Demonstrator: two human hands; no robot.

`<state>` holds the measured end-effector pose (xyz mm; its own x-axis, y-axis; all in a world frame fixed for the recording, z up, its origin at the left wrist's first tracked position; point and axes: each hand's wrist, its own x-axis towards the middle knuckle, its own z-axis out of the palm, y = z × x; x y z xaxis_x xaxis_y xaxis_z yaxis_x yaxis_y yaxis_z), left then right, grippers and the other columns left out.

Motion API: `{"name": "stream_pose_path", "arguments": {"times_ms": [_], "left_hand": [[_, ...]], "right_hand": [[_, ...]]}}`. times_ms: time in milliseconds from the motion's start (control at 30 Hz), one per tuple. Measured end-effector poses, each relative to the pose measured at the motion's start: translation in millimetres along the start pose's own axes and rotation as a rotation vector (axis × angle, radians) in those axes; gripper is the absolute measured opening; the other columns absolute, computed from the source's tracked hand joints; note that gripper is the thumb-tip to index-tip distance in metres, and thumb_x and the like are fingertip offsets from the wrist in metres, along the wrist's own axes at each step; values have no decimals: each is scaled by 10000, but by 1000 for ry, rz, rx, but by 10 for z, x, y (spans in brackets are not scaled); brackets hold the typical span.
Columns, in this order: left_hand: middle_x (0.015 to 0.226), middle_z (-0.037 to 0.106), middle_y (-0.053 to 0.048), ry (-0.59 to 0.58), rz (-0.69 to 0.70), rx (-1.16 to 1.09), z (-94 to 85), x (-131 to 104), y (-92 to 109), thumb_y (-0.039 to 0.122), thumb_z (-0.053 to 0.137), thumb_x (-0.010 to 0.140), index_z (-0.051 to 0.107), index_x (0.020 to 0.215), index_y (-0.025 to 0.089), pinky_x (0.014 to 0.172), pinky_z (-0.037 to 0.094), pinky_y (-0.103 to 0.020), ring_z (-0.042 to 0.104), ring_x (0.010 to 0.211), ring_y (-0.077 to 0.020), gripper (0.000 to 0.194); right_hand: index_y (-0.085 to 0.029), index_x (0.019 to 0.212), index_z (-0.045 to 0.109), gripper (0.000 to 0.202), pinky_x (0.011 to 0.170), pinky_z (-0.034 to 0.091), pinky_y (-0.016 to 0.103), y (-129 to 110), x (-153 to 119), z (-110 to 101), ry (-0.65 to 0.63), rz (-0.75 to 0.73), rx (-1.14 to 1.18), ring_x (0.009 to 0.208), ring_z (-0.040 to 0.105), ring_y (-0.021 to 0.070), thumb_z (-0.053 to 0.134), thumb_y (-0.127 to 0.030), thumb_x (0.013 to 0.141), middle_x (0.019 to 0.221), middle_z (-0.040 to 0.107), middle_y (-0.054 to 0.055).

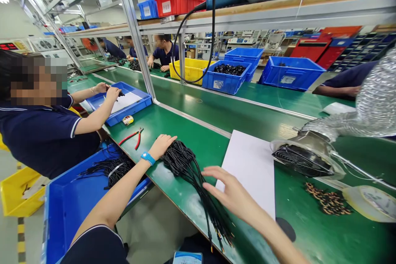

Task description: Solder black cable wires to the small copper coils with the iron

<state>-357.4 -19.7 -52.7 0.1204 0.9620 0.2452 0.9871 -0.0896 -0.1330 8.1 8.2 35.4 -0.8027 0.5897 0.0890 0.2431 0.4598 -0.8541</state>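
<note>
Black cable bundle, lower centre of frame, along the near edge of the bench: loose tails could tangle or slip over that edge, should the bundle be dragged unevenly. Left hand: laid on the bundle's upper-left end, touching; grip not discernible. Right hand: fingers spread, just right of the bundle, contact unclear.

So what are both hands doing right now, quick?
Left hand: on the bundle of thin black cables; whether it grips can't be told.
Right hand: open beside the bundle, holding nothing visible.
</note>
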Motion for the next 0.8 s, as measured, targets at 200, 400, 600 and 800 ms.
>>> {"name": "stream_pose_path", "arguments": {"times_ms": [200, 400, 600, 800], "left_hand": [[1055, 638, -121, 46, 5, -10, 22, -6, -26, 100, 349, 982, 526, 1342, 123, 906, 449, -386, 568, 961, -229, 402], [1053, 636, -128, 126, -31, -12, 81, -21, -62, 100, 319, 997, 548, 1320, 138, 929, 448, -411, 573, 982, -229, 399], [1091, 630, -131, 184, -87, 13, 99, -50, -99, 108, 282, 1008, 544, 1321, 150, 996, 404, -435, 563, 1036, -230, 410], [1059, 654, -113, 145, -57, 25, 122, 19, -130, 48, 346, 962, 562, 1297, 134, 974, 422, -402, 587, 990, -217, 408]], "right_hand": [[-128, 1118, 644, 313, 789, 530, 363, 346, 721, 672, 78, 316, -33, 803, 680, 231, 623, -280, 846, 867, 702, 103], [-180, 661, 560, 292, 459, 379, 230, 447, 916, 767, -99, 382, 138, 419, 446, 94, 584, -396, 856, 485, 490, -50], [-195, 694, 514, 340, 508, 407, 203, 444, 930, 742, -119, 353, 191, 466, 509, 85, 525, -466, 900, 541, 540, -48], [-215, 718, 481, 326, 501, 400, 240, 635, 974, 646, 76, 459, 36, 450, 529, 120, 413, -415, 967, 554, 517, -31]]}}
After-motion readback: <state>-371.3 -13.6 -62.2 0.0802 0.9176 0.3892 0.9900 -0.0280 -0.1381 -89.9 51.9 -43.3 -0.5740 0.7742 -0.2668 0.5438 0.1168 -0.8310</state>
